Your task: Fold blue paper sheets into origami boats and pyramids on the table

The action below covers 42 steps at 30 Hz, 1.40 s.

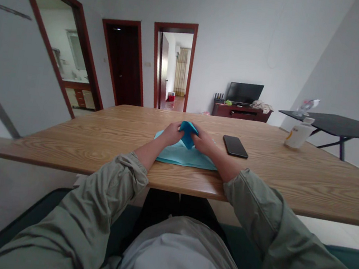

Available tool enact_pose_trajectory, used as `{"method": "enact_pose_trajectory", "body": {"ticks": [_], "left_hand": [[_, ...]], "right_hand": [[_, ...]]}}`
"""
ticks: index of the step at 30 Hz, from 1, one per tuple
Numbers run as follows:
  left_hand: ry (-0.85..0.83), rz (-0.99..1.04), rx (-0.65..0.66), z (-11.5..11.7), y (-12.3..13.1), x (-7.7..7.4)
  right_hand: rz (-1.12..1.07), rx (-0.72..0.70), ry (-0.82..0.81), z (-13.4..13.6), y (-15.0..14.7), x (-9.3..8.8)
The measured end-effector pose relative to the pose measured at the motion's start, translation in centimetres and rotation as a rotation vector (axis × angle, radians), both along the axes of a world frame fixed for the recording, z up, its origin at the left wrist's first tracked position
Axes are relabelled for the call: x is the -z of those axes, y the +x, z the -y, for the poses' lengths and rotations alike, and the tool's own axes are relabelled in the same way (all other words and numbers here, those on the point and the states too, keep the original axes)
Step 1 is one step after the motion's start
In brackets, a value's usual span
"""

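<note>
A wide, brown, wood-grained bench (97,142) carries a flat, pale turquoise, cloth-like sheet (187,157) near its front edge. To the sheet's right lies a black rectangular phone (235,146); farther right stands a whitish plastic bottle (298,135).

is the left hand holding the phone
No, the left hand grips the bright blue piece, while the phone lies on the wooden table.

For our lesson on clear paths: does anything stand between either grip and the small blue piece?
Nothing visible does: the left grip and right grip both hold the blue piece. The pale-blue sheet lies below them, and the phone lies to the right, not between.
</note>
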State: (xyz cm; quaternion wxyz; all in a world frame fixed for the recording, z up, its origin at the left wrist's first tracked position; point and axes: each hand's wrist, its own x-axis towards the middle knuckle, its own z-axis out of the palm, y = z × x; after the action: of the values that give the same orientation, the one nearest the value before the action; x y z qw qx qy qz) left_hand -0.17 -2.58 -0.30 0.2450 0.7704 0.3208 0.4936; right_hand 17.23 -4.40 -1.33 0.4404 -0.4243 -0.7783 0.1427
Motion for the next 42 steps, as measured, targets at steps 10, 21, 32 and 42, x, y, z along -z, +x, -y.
{"method": "enact_pose_trajectory", "body": {"ticks": [10, 21, 32, 42], "left_hand": [[-0.26, 0.312, 0.036, -0.6, 0.1, -0.2], [-0.628, 0.357, 0.364, 1.2, -1.1, -1.3], [-0.312, 0.28, 0.07, 0.1, -0.8, -0.4], [-0.268, 0.171, 0.129, -0.6, -0.6, 0.3]], "right_hand": [[-0.253, -0.033, -0.154, 0.8, 0.2, -1.2], [-0.146, -0.026, 0.01, -0.5, 1.0, -0.5], [-0.266, -0.113, -0.22, -0.7, 0.6, -0.3], [-0.158, -0.029, -0.027, -0.5, 1.0, -0.9]]}}
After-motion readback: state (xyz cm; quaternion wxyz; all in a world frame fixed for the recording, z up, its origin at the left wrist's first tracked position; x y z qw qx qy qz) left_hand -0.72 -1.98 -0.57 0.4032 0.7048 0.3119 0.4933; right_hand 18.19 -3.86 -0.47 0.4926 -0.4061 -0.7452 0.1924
